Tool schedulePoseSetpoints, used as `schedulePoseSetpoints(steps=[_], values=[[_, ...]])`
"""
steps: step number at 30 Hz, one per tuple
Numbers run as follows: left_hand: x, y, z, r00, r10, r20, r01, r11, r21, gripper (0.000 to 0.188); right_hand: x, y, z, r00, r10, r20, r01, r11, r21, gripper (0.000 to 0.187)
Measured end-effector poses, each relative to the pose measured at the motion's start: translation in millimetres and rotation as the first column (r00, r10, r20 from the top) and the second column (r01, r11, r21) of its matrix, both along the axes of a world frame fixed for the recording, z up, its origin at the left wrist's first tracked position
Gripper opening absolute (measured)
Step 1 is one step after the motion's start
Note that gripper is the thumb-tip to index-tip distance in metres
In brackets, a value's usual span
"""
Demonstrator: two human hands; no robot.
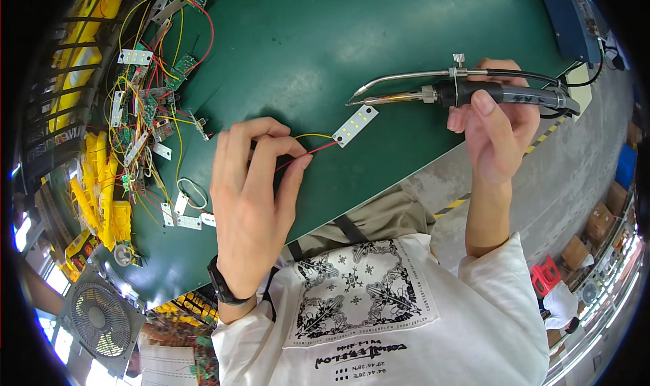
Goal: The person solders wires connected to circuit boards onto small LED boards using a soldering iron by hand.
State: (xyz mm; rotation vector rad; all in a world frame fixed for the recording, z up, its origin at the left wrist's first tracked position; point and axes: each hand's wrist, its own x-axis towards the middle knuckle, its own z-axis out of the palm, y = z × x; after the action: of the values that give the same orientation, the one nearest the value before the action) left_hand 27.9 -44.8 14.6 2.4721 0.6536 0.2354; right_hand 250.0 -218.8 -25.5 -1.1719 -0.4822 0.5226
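Observation:
My right hand (497, 115) is closed around the dark handle of a soldering iron (474, 93), which has a thin metal feed tube (399, 79) clamped along its top. The iron's tip points left, just above the upper end of a small white LED board (355, 126); whether they touch I cannot tell. A red wire (319, 149) and a yellow wire (313, 135) run from the board's lower left end to my left hand (254, 176). The thumb and index finger of that hand pinch the red wire. Its other fingers are curled and partly hide the wires.
A tangle of wires, green circuit boards and white LED boards (135, 57) lies on the green table (284, 40) at left. Yellow plastic parts (98, 183) sit beyond it. A blue device (565, 20) stands at the far right corner. A grey fan (101, 318) is at lower left.

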Motion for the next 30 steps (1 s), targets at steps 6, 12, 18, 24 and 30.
schedulePoseSetpoints(steps=[6, 12, 18, 24, 30], values=[[-7, 2, 5, 0.995, 0.071, 0.067, -0.061, 0.988, -0.139, 0.019, 3, 1, -3, 1.000, 0.005, 0.000, -0.005, 0.998, 0.065, 0.028], [-18, 4, 6, 0.957, 0.271, 0.103, -0.213, 0.898, -0.385, 0.014, 1, 1, -9, 0.987, -0.122, -0.102, 0.131, 0.988, 0.079, 0.027], [-42, 11, 22, 0.949, 0.312, 0.044, -0.238, 0.801, -0.550, 0.014, 13, 7, -20, 0.989, -0.143, -0.043, 0.146, 0.986, 0.077, 0.024], [-84, 13, 58, 0.857, 0.429, 0.285, -0.139, 0.726, -0.674, 0.010, 25, 3, -32, 0.992, -0.100, -0.082, 0.107, 0.991, 0.080, 0.022], [-157, 19, 72, 0.628, 0.590, 0.508, -0.341, 0.795, -0.502, 0.013, 26, 7, -32, 0.994, -0.098, -0.046, 0.103, 0.989, 0.102, 0.023]])
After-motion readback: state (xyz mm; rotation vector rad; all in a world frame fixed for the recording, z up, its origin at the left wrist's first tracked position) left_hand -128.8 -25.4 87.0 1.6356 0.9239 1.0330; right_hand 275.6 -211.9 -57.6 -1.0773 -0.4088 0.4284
